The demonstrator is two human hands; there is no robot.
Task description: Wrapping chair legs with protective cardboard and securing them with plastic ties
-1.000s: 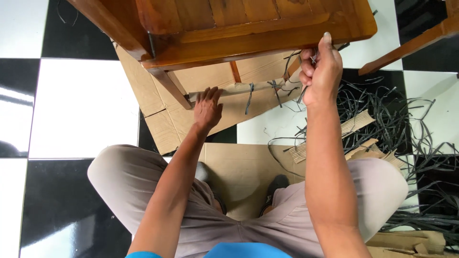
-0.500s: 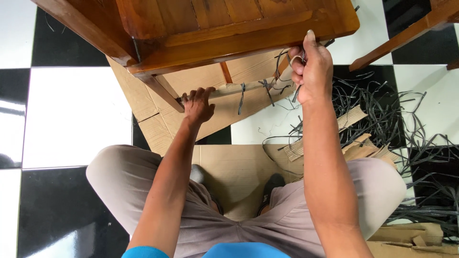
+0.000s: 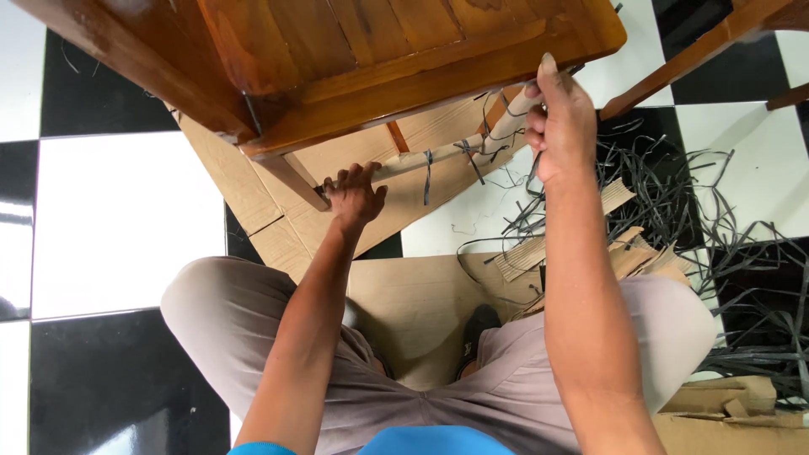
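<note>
A black-and-white checkered tile floor (image 3: 118, 219) carries flattened cardboard sheets (image 3: 413, 295) beneath both hands, a tangle of cut black plastic strapping (image 3: 716, 227) right of the right hand (image 3: 560, 126), and corrugated scraps (image 3: 624, 253) below it.

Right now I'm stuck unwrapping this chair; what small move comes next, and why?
Probably bring the right hand down to the nearest strap: black straps still bind the cardboard-wrapped rung, which the left hand grips, steadying it.

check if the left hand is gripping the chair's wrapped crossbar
Yes, the left hand is closed around the cardboard-wrapped crossbar near the chair leg.
</note>
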